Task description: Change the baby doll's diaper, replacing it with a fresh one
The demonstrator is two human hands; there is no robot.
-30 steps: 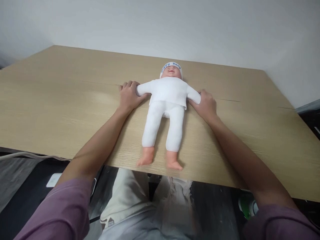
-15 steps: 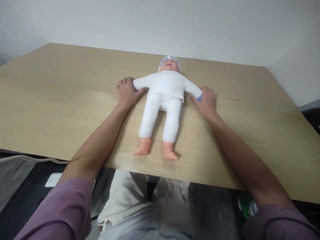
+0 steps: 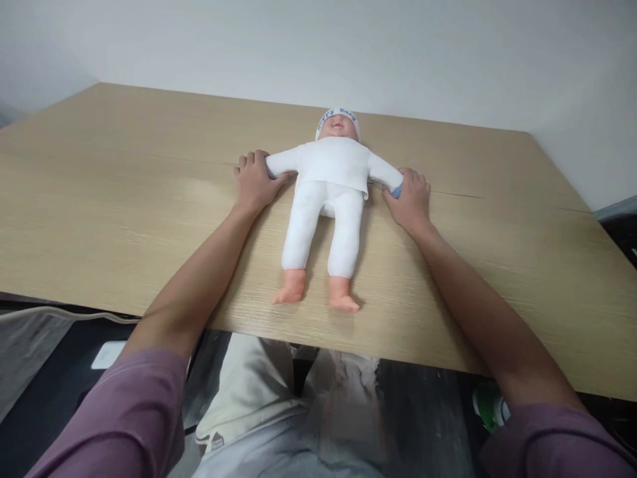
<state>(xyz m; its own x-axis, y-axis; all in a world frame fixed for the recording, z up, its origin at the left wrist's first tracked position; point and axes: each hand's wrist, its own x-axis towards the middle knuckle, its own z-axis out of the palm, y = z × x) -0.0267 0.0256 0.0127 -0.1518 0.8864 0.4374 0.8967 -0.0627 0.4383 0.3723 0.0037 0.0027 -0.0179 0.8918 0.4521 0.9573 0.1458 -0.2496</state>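
Observation:
A baby doll (image 3: 330, 192) in a white shirt, white trousers and a white cap lies on its back on the wooden table (image 3: 124, 199), head away from me, bare feet toward the near edge. My left hand (image 3: 255, 182) is closed round the end of the doll's sleeve on the left side. My right hand (image 3: 412, 199) is closed round the end of the other sleeve, where a bit of blue cuff shows between the fingers. Both of the doll's arms are stretched out sideways.
A white wall runs behind the table. Below the near edge are my light trousers (image 3: 263, 411), a grey cable (image 3: 50, 313) at the left, a white object (image 3: 107, 355) on the dark floor and a green and white thing (image 3: 490, 405) at the right.
The doll has slid a little away from me on the table, its feet farther from the near edge. Both hands stayed closed on the sleeve ends and moved with it.

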